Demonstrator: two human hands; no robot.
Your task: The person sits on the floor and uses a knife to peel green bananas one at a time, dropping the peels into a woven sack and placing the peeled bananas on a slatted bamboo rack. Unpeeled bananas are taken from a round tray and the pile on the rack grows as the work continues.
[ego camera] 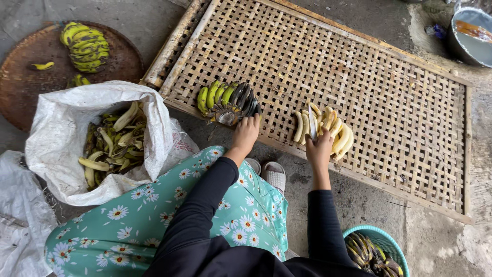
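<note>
Rough grey concrete floors the work spot, and on it lies a large woven bamboo mat (389,92), its open lattice apparently suited to spreading fruit out in the air. The person crouches at its near edge in daisy-print green trousers and black sleeves.

The left hand (246,132) lies against the cut stem end of a bunch of bananas (227,97), part green and part blackened, which sits on the mat's edge; whether the fingers actually grip it cannot be told. The right hand (320,150) is closed on the handle of a knife (312,123), blade pointing away, over a small pile of peeled bananas (328,131) laid side by side on the lattice.

Left of the person, a white woven sack (61,128) stands with its mouth rolled open, holding discarded peels (110,143) within easy reach. Farther off, a round brown tray (31,87) carries another yellow-green bunch (85,46). A teal plastic basket (392,241) of dark bananas sits by the right arm, and a metal basin (474,36) stands at the far corner. No labels or signs show.
</note>
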